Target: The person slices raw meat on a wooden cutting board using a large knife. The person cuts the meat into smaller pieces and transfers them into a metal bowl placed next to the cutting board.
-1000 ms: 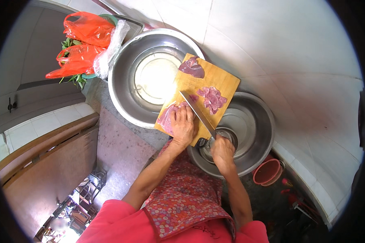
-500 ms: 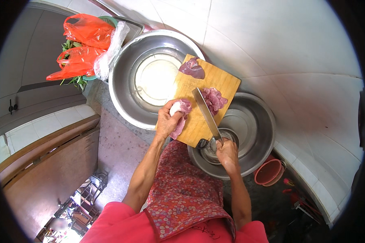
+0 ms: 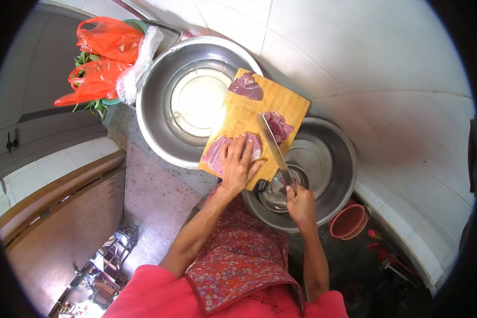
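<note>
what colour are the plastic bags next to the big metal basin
Orange-red bags, with one clear bag beside them; the head view shows them.

A: Where's the view from?
B: One head camera, looking steeply down, close above the wooden cutting board [image 3: 249, 127].
A: Framing?
B: Board sits just above centre; forearms enter from below it.

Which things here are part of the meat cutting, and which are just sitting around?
In use: left hand pressing the raw meat slab; right hand holding the knife; wooden cutting board; cut meat pile.

Lying about: large steel basin, red plastic bags, small red bucket.
</note>
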Demonstrator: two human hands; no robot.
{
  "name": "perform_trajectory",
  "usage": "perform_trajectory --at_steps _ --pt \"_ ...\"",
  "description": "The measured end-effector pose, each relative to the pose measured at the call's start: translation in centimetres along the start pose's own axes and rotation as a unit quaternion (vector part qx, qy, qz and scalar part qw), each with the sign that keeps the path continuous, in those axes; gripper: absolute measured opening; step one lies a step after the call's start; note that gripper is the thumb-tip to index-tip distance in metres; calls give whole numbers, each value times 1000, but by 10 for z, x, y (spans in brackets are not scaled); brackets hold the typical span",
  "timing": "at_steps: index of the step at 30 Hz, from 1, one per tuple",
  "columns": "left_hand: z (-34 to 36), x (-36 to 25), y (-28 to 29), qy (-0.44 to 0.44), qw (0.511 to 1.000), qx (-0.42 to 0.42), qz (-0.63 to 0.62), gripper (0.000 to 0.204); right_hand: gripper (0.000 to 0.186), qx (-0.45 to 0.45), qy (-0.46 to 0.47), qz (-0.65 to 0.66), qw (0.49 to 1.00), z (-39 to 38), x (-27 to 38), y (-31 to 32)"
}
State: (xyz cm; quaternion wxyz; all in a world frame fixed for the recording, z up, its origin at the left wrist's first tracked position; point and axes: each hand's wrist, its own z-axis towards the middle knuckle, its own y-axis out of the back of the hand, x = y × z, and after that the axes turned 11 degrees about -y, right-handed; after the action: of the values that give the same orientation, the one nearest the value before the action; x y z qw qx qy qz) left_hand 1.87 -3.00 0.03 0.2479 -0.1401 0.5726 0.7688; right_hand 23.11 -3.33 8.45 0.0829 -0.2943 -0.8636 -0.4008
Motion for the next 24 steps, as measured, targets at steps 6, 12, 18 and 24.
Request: perform_trajectory --at_steps 6,12,18,24 --pt "4 13 -5 -69 996 -1 -54 43 23 -38 47 -22 998 -25 -1 3" --pt "15 14 -4 -30 999 -22 -35 41 33 -45 74 -64 994 -47 -11 -1" --pt "16 17 -8 -21 999 -9 -34 44 37 -38 54 -97 993 -51 -9 -16" --pt "22 13 -6 -6 1000 -4 -30 43 25 -26 34 -81 996 -55 7 -19"
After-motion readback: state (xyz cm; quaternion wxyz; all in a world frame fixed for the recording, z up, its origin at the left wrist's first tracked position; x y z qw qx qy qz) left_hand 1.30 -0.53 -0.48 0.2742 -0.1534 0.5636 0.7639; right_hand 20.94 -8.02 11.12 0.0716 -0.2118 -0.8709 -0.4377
